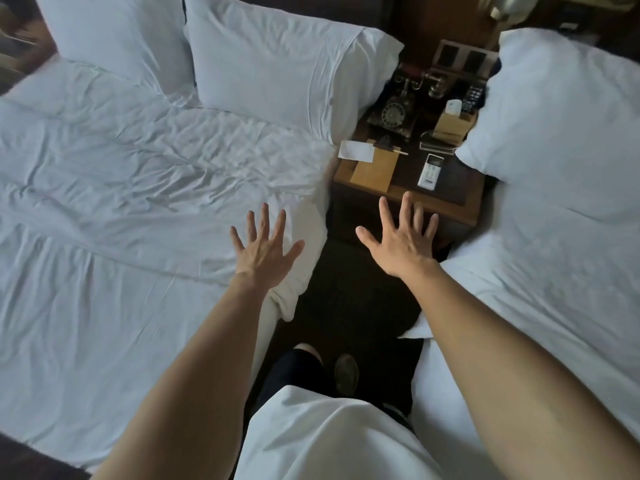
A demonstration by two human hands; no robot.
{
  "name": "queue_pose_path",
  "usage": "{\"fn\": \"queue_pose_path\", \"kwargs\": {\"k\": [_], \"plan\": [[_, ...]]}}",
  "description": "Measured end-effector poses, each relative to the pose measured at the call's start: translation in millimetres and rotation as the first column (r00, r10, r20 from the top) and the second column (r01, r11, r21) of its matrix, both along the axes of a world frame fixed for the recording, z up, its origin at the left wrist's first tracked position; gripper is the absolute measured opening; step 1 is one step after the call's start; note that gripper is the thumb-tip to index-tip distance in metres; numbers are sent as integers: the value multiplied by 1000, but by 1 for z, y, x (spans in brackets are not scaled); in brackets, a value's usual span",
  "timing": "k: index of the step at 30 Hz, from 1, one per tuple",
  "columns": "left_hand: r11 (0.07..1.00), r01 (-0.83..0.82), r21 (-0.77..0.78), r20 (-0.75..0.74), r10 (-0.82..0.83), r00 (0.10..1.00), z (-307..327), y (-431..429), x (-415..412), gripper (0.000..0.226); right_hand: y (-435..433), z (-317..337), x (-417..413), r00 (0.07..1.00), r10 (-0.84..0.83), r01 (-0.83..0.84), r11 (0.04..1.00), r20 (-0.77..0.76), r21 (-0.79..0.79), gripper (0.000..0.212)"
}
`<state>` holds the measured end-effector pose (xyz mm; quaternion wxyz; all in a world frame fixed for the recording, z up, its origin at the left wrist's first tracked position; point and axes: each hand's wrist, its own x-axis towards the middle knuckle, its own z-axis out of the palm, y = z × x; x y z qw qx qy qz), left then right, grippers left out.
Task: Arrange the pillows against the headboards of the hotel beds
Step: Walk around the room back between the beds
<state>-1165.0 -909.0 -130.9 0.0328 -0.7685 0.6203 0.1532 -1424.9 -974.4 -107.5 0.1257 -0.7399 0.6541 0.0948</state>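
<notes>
Two white pillows lean at the head of the left bed [121, 209]: one at the far left [114, 36], one beside it [270, 67] whose end overhangs the bed's right edge. A third white pillow [554, 109] lies at the head of the right bed [554, 289]. My left hand [265, 245] hovers over the left bed's right edge, fingers spread, holding nothing. My right hand [403, 237] is spread over the gap between the beds, just in front of the nightstand, also empty.
A wooden nightstand [460, 206] stands between the beds with an old rotary telephone [394, 112], a white remote [429, 169], a notepad [375, 168] and a tissue box [450, 124]. Dark carpet [353, 299] fills the narrow aisle where my feet stand.
</notes>
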Motion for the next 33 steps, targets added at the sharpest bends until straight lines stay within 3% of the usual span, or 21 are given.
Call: {"fn": "queue_pose_path", "kwargs": {"k": [8, 20, 27, 33], "plan": [[999, -37, -18, 13, 37, 999, 2, -102, 34, 80, -119, 1, 31, 997, 67, -68, 996, -31, -61, 88], [993, -20, -118, 36, 24, 999, 31, -309, 124, 80, -305, 30, 139, 992, 111, -102, 987, 62, -126, 85], [985, -11, -170, 35, 17, 999, 52, -399, 169, 79, -396, 38, 174, 996, 72, -66, 994, 61, -86, 85], [974, 15, -227, 123, 13, 992, 47, -493, 207, 80, -489, 26, 178, 993, 96, -85, 987, 75, -134, 83]]}}
